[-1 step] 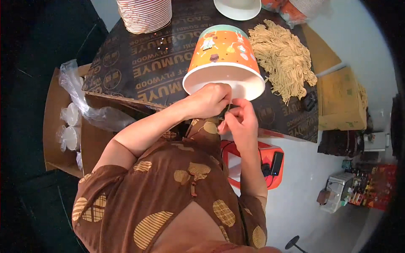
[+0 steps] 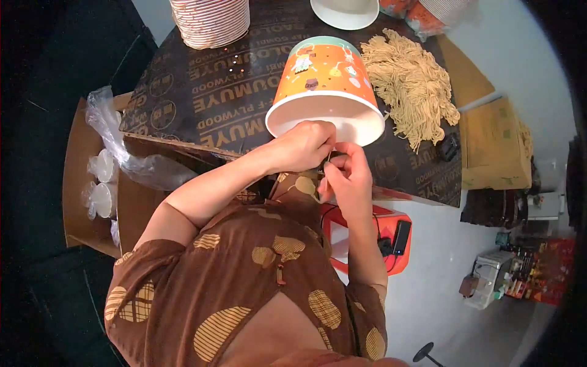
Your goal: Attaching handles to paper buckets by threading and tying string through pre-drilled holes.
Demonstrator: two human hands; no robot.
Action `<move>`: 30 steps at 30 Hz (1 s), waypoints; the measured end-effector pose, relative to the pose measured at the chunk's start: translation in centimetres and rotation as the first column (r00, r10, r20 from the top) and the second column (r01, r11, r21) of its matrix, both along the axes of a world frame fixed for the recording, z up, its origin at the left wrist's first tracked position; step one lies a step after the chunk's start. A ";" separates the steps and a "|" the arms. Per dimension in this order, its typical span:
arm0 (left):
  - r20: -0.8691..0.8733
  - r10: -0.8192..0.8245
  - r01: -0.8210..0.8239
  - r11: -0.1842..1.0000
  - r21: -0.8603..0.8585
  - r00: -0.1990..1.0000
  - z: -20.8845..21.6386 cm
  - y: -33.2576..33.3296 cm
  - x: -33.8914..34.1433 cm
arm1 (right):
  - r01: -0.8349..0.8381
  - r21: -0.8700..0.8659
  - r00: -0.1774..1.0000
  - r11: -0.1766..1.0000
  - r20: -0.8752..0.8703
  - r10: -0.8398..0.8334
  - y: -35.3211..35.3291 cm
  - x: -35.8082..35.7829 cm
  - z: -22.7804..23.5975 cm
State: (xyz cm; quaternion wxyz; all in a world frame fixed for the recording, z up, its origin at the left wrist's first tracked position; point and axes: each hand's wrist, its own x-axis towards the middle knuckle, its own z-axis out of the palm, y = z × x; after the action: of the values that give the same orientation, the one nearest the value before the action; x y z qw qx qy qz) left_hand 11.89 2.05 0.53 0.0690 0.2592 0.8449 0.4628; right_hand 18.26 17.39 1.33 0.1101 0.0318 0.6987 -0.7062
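Observation:
An orange printed paper bucket (image 2: 330, 73) lies tipped on the table, its white-rimmed mouth towards me. At the near rim, my left hand (image 2: 309, 144) is closed, its fingertips partly hidden against the bucket's mouth. Right beside it, my right hand (image 2: 348, 174) is closed in a pinch on a thin pale cord (image 2: 331, 156). The cord runs between the two hands; its end at the bucket is hidden behind my fingers. Just right of the bucket lies a loose heap of tan cords (image 2: 409, 85).
A tall stack of nested paper buckets (image 2: 211, 21) stands at the far left of the dark plywood table (image 2: 214, 98). A white bowl-like container (image 2: 345, 13) is at the back. Left below sits an open carton (image 2: 76, 202) with wrapped white cups; a red stool (image 2: 400, 263) is below right.
My right hand has shifted very slightly, and the cord shows a little differently between my fingers. The bucket and my left hand stay in place.

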 end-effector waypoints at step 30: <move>-0.003 0.060 -0.060 0.994 0.089 0.998 -0.6 0.5 -0.3 | 0.551 0.669 0.614 0.499 -0.730 0.301 -1.1 0.0 -1.0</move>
State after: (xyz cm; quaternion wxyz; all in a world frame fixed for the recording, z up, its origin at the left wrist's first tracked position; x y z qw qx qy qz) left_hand 11.60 2.51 -0.11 0.0412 0.2379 0.8310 0.5011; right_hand 18.22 16.26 0.31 -0.2933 -0.1686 0.9178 -0.2079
